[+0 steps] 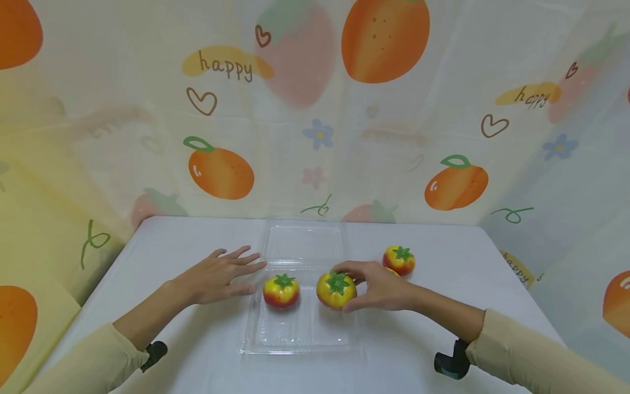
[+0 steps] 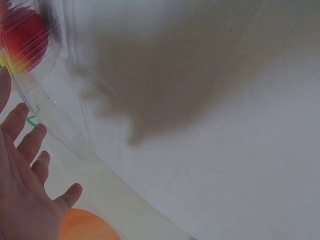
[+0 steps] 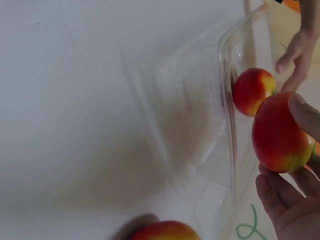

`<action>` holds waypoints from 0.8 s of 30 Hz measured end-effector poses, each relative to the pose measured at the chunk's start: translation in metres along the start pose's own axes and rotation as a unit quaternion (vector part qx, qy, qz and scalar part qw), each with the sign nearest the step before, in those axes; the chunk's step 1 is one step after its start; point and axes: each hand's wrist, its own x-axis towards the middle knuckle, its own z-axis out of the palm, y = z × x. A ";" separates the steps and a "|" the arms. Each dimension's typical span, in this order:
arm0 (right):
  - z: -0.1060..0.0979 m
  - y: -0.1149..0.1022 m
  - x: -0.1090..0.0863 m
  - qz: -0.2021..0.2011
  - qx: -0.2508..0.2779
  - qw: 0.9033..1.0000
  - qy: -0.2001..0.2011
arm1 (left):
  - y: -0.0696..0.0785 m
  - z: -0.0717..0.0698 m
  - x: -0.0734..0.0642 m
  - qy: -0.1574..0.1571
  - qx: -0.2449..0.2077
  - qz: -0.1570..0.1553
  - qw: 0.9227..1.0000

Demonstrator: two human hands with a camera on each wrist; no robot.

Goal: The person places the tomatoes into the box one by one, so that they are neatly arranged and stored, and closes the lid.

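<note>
My right hand [image 1: 381,287] holds a red-and-yellow toy tomato [image 1: 336,291] with a green star-shaped top, thumb on one side and fingers on the other. It is over the right half of a clear plastic clamshell box [image 1: 298,350], whose lid lies folded back. In the right wrist view the held tomato [image 3: 280,132] shows its red underside. A second toy tomato [image 1: 281,291] sits in the box's left half. My left hand [image 1: 226,276] is at the box's left edge, fingers spread and holding nothing; the left wrist view shows those extended fingers [image 2: 31,142] too.
To the right of the box, another toy tomato [image 1: 400,259] rests on the white table [image 1: 197,350]. A further one [image 1: 392,271] is mostly hidden behind my right hand. A fruit-patterned cloth [image 1: 315,158] hangs behind the table.
</note>
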 end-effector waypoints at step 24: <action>0.051 -0.031 0.049 -0.037 0.027 0.987 -0.157 | -0.001 0.001 -0.001 0.002 0.006 0.002 1.000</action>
